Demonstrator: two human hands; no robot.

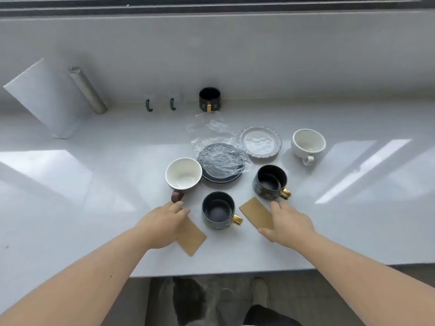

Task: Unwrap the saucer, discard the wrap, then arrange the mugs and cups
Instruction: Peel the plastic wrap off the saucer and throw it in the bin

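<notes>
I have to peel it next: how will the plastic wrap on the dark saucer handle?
The wrap looks thin and crinkled, so probably floppy and very light. It may cling to the saucer, perhaps lifting it. A loose sheet behind already lies crumpled.

You're looking at a dark saucer (222, 164) sitting centre-counter, still covered in crinkled clear wrap (208, 130) trailing off its far side. A white-lined cup (183, 176) is touching its left rim; two dark gold-handled mugs (219, 210) (270, 182) are standing upright near you. A white cup (308, 143) is sitting far right, a patterned saucer (260, 142) beside it, another dark mug (209, 98) at the back.
</notes>
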